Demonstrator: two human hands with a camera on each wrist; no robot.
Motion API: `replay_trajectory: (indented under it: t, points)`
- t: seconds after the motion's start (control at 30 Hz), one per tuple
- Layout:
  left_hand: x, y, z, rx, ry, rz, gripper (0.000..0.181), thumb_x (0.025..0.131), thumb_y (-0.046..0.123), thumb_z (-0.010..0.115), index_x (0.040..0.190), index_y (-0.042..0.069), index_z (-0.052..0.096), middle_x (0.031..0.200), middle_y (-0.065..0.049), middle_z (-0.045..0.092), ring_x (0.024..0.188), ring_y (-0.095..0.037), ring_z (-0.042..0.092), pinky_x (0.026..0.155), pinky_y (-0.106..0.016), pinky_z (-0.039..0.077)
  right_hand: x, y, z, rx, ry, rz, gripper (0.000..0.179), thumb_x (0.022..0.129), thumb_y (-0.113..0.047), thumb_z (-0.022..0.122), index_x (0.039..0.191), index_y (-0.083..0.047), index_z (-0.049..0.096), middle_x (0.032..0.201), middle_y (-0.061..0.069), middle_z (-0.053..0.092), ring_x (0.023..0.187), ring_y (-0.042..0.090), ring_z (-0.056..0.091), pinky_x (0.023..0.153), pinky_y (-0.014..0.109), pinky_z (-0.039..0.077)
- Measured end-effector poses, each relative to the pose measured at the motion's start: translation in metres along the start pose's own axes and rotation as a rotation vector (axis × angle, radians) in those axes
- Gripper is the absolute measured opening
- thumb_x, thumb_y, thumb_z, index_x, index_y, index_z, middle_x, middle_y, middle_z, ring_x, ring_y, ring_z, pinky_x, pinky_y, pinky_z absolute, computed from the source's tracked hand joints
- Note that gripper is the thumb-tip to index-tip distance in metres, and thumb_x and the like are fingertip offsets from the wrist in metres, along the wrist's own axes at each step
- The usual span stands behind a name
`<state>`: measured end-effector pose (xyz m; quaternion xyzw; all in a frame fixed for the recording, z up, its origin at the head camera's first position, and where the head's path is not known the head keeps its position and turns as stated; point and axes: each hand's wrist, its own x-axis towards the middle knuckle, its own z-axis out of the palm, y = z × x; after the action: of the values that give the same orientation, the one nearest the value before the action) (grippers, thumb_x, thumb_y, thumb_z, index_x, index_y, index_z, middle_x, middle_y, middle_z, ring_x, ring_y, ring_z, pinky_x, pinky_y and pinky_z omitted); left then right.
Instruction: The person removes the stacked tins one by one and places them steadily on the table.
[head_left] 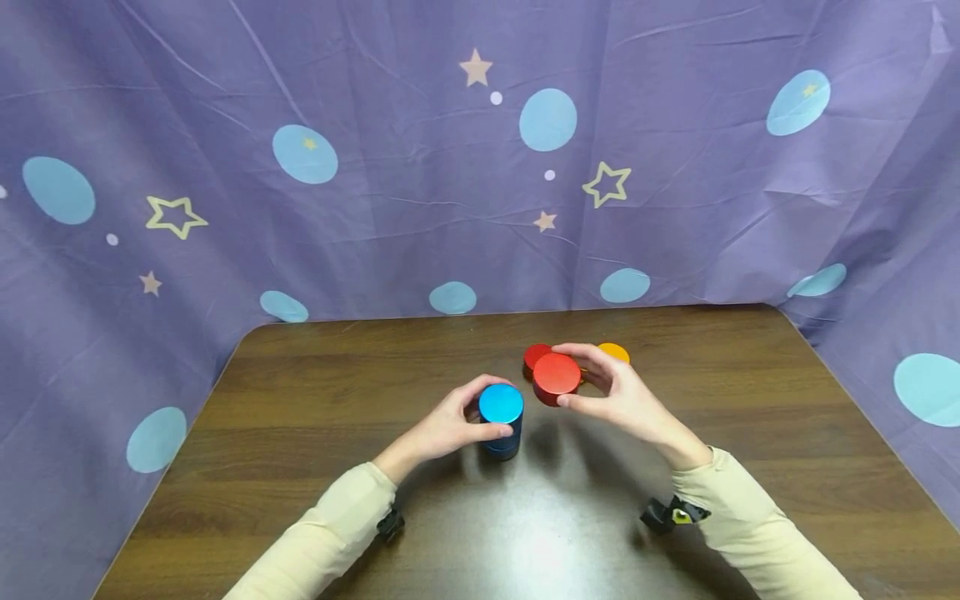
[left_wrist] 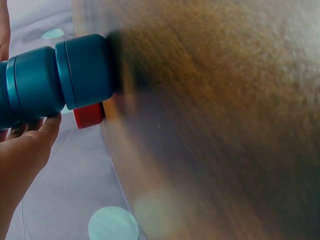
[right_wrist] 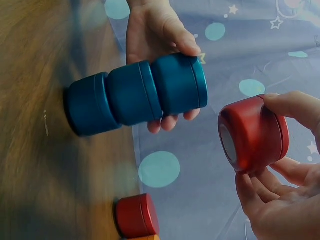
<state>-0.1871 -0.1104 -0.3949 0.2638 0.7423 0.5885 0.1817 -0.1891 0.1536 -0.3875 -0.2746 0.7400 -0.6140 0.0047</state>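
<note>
Three round blue metal tins stand stacked on the table. My left hand (head_left: 450,427) grips the top blue tin (head_left: 501,403), its thumb on the near side. In the right wrist view the middle tin (right_wrist: 132,94) and bottom tin (right_wrist: 92,105) show below it, the stack slightly uneven. My right hand (head_left: 618,400) holds a red tin (head_left: 557,377) in the air, right of the stack, pinched between thumb and fingers. The right wrist view shows its lid side toward the palm and a pale disc on its underside (right_wrist: 228,144).
Behind the held tin, a second red tin (head_left: 536,357) stands on the wooden table (head_left: 360,367). An orange tin (head_left: 615,352) is to its right, partly hidden by my right hand. A purple patterned curtain (head_left: 420,167) hangs beyond the table's far edge.
</note>
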Motion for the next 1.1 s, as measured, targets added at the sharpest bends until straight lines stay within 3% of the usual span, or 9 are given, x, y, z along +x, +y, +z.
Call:
replay_trajectory:
  t: [0.3, 0.57, 0.9, 1.1]
  points:
    - [0.007, -0.027, -0.002, 0.011, 0.016, 0.016, 0.056, 0.083, -0.002, 0.073, 0.134, -0.002, 0.048, 0.121, -0.013, 0.057, 0.105, -0.027, 0.056, 0.093, -0.047, 0.046, -0.008, 0.006, -0.011, -0.003, 0.008, 0.008, 0.057, 0.08, 0.006, 0.074, 0.132, 0.007, 0.05, 0.131, 0.018, 0.053, 0.115, 0.013, 0.057, 0.1, 0.024, 0.04]
    - [0.007, -0.029, -0.002, 0.024, 0.008, 0.037, 0.055, 0.084, 0.004, 0.074, 0.132, -0.001, 0.049, 0.12, -0.01, 0.058, 0.104, -0.023, 0.057, 0.091, -0.035, 0.048, -0.017, 0.018, -0.029, -0.054, 0.031, 0.029, 0.056, 0.078, 0.007, 0.075, 0.129, 0.006, 0.051, 0.125, 0.02, 0.056, 0.108, 0.011, 0.06, 0.095, 0.021, 0.044]
    - [0.007, -0.031, -0.004, 0.022, 0.003, 0.062, 0.056, 0.084, 0.006, 0.075, 0.132, -0.003, 0.049, 0.12, -0.011, 0.058, 0.104, -0.024, 0.058, 0.092, -0.042, 0.048, -0.026, 0.031, -0.053, -0.082, 0.083, 0.043, 0.056, 0.079, 0.01, 0.073, 0.129, 0.01, 0.049, 0.126, 0.027, 0.054, 0.11, 0.004, 0.057, 0.096, 0.017, 0.04]
    - [0.006, -0.03, -0.004, 0.019, 0.003, 0.051, 0.053, 0.085, 0.005, 0.074, 0.132, 0.002, 0.051, 0.12, -0.012, 0.058, 0.104, -0.024, 0.057, 0.092, -0.04, 0.048, -0.029, 0.033, -0.063, -0.109, 0.122, 0.078, 0.057, 0.079, 0.008, 0.074, 0.13, 0.01, 0.048, 0.124, 0.027, 0.054, 0.109, 0.002, 0.057, 0.094, 0.015, 0.041]
